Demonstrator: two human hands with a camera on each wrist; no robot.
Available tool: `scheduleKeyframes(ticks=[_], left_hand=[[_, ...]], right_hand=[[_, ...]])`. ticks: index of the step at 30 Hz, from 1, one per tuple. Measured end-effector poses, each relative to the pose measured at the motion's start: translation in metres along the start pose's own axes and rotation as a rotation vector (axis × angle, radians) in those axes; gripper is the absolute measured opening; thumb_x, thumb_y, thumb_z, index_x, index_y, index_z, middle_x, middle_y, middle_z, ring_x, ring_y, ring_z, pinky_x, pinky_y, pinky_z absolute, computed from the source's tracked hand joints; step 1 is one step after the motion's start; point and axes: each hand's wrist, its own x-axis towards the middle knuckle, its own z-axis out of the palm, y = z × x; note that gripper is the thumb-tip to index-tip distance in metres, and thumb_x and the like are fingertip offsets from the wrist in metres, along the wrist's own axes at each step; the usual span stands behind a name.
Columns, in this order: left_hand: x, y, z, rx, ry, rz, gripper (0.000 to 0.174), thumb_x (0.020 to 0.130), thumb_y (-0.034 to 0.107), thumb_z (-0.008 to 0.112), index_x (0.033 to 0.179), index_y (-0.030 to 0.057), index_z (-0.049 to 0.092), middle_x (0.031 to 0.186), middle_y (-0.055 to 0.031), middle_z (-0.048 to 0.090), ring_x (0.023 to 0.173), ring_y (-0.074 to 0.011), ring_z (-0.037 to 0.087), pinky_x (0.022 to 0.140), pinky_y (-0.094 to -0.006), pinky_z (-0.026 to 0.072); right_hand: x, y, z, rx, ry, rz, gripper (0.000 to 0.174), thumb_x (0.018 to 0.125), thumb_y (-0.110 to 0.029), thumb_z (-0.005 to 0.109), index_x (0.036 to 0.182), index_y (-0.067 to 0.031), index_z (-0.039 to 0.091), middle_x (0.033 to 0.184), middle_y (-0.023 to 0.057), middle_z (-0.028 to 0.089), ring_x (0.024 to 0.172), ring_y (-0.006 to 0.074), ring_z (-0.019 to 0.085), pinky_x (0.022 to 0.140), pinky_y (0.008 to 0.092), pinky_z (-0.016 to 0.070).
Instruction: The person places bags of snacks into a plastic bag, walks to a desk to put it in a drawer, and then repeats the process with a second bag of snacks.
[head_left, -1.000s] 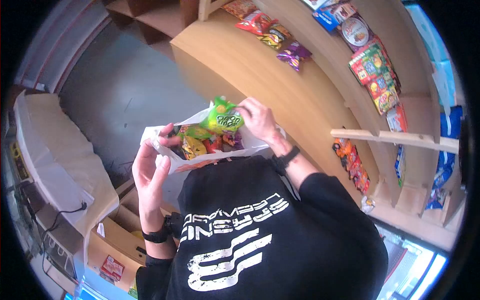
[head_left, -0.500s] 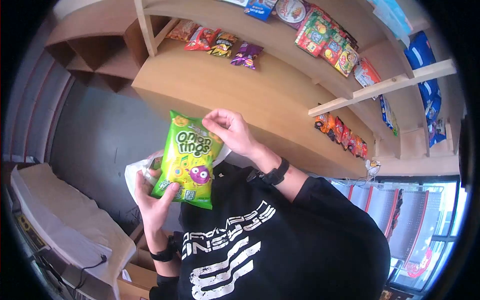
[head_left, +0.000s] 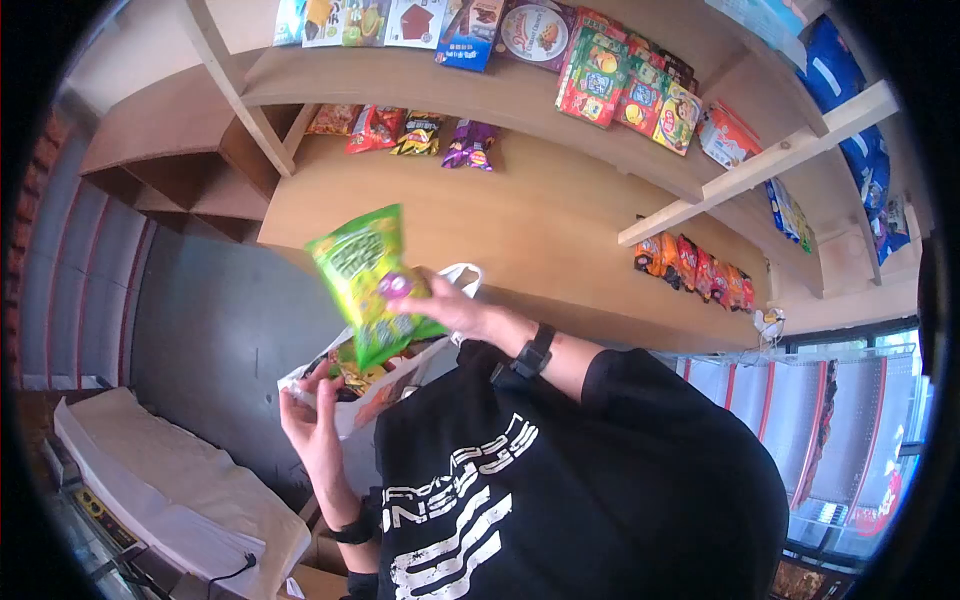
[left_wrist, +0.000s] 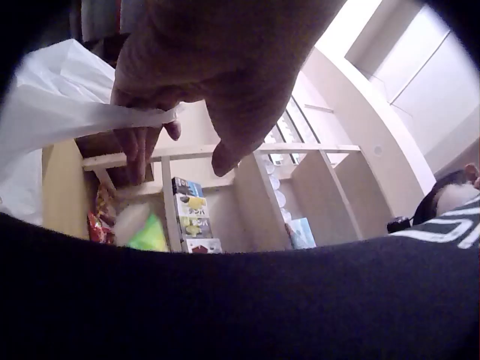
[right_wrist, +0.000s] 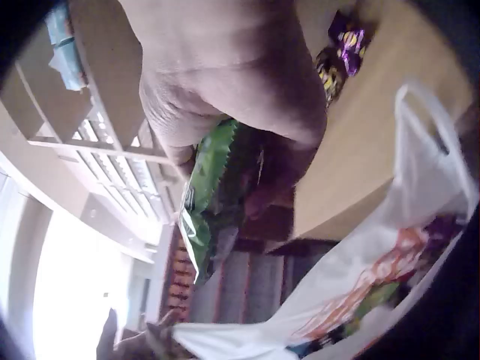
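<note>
In the head view my right hand (head_left: pixel 453 303) grips a green snack packet (head_left: pixel 360 275) by its edge, above a white plastic bag (head_left: pixel 385 395) of several snack packets. The right wrist view shows the fingers of my right hand (right_wrist: pixel 232 82) curled round the green packet (right_wrist: pixel 214 172), with the white bag (right_wrist: pixel 352 270) below. My left hand (head_left: pixel 317 420) pinches the rim of the bag at its left side; the left wrist view shows the white plastic (left_wrist: pixel 67 97) caught by the fingers of my left hand (left_wrist: pixel 210 67).
A wooden counter (head_left: pixel 560 220) holds several snack packets at its back, among them a purple packet (head_left: pixel 470 145), with orange packets (head_left: pixel 690 268) on the right. Boxes such as a blue box (head_left: pixel 468 35) stand on the shelf above. A covered surface (head_left: pixel 180 490) lies at lower left.
The green packet came up out of the bag, was held at both ends, and is now in my right hand alone. My left hand has returned to the bag's rim. The view has turned toward the shelves.
</note>
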Motion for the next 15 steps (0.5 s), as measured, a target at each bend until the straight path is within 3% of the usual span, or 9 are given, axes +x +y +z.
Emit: scheduleKeyframes(ticks=[1, 3, 5, 7, 9, 11, 13, 14, 15], left_hand=[[0.002, -0.003, -0.003, 0.005, 0.042, 0.01, 0.015, 0.092, 0.008, 0.055, 0.103, -0.0015, 0.05, 0.111, -0.0168, 0.061, 0.086, -0.0166, 0.064, 0.08, -0.028, 0.0488], [0.003, -0.003, -0.009, 0.027, 0.077, 0.005, 0.014, 0.093, 0.011, 0.054, 0.101, -0.0006, 0.051, 0.109, -0.0175, 0.063, 0.083, -0.0169, 0.064, 0.08, -0.0291, 0.0488], [0.001, -0.009, -0.012, 0.061, 0.124, 0.024, 0.015, 0.094, 0.015, 0.052, 0.098, 0.0008, 0.051, 0.108, -0.0187, 0.064, 0.08, -0.015, 0.064, 0.079, -0.029, 0.0477], [-0.005, -0.005, -0.008, 0.106, 0.185, -0.003, 0.015, 0.095, 0.018, 0.051, 0.096, 0.0027, 0.051, 0.107, -0.0186, 0.065, 0.077, -0.0126, 0.064, 0.079, -0.0285, 0.0463], [-0.009, -0.002, -0.002, 0.158, 0.227, -0.007, 0.016, 0.095, 0.02, 0.051, 0.095, 0.004, 0.051, 0.106, -0.0182, 0.065, 0.076, -0.011, 0.063, 0.077, -0.0267, 0.0452], [-0.011, 0.001, 0.006, 0.163, 0.252, 0.018, 0.015, 0.095, 0.019, 0.051, 0.094, 0.0044, 0.051, 0.106, -0.0176, 0.065, 0.076, -0.0106, 0.063, 0.076, -0.026, 0.045], [-0.011, 0.001, 0.012, 0.162, 0.274, 0.026, 0.015, 0.095, 0.019, 0.05, 0.096, 0.0036, 0.052, 0.105, -0.0168, 0.066, 0.077, -0.0109, 0.063, 0.074, -0.0253, 0.0454], [-0.011, 0.003, 0.015, 0.164, 0.282, 0.01, 0.021, 0.095, 0.021, 0.051, 0.1, 0.0009, 0.054, 0.105, -0.0158, 0.066, 0.077, -0.0113, 0.062, 0.073, -0.0249, 0.0444], [-0.011, 0.004, 0.018, 0.165, 0.29, -0.007, 0.028, 0.095, 0.024, 0.052, 0.104, -0.0018, 0.056, 0.104, -0.0148, 0.066, 0.078, -0.0116, 0.062, 0.072, -0.0246, 0.0433]], right_hand=[[0.004, 0.001, -0.018, 0.012, 0.128, -0.063, 0.055, 0.078, -0.029, 0.073, 0.12, -0.0012, 0.05, 0.113, 0.0089, 0.058, 0.104, 0.017, 0.055, 0.091, 0.0313, 0.0436], [0.016, 0.024, -0.079, -0.036, 0.239, 0.019, 0.046, 0.081, -0.028, 0.07, 0.117, -0.0046, 0.054, 0.105, 0.0053, 0.061, 0.097, 0.0159, 0.059, 0.084, 0.0312, 0.0478], [0.018, 0.053, -0.141, 0.016, 0.546, 0.101, 0.05, 0.077, -0.038, 0.073, 0.112, -0.0056, 0.057, 0.099, 0.0059, 0.063, 0.086, 0.015, 0.062, 0.068, 0.031, 0.052], [0.019, 0.084, -0.209, 0.016, 0.861, 0.322, 0.056, 0.07, -0.046, 0.076, 0.106, -0.0067, 0.058, 0.094, 0.0061, 0.063, 0.078, 0.0137, 0.062, 0.054, 0.029, 0.0504], [0.022, 0.087, -0.263, -0.019, 0.997, 0.342, 0.057, 0.067, -0.05, 0.077, 0.102, -0.0078, 0.058, 0.09, 0.0058, 0.063, 0.07, 0.013, 0.062, 0.049, 0.0276, 0.049], [0.034, 0.085, -0.313, -0.065, 1.049, 0.385, 0.057, 0.069, -0.05, 0.076, 0.102, -0.0067, 0.057, 0.088, 0.0051, 0.063, 0.065, 0.0143, 0.061, 0.049, 0.0291, 0.0495], [0.049, 0.07, -0.348, -0.125, 0.946, 0.346, 0.062, 0.075, -0.054, 0.069, 0.11, -0.0046, 0.055, 0.1, 0.0103, 0.061, 0.079, 0.0189, 0.063, 0.055, 0.0318, 0.0529], [0.058, 0.063, -0.361, -0.132, 0.926, 0.358, 0.062, 0.075, -0.054, 0.069, 0.11, -0.0046, 0.055, 0.1, 0.0103, 0.061, 0.079, 0.0189, 0.063, 0.055, 0.0318, 0.0529], [0.067, 0.053, -0.368, -0.132, 0.867, 0.28, 0.066, 0.078, -0.056, 0.064, 0.116, -0.0034, 0.051, 0.108, 0.0135, 0.057, 0.09, 0.0224, 0.06, 0.062, 0.0346, 0.0539]])
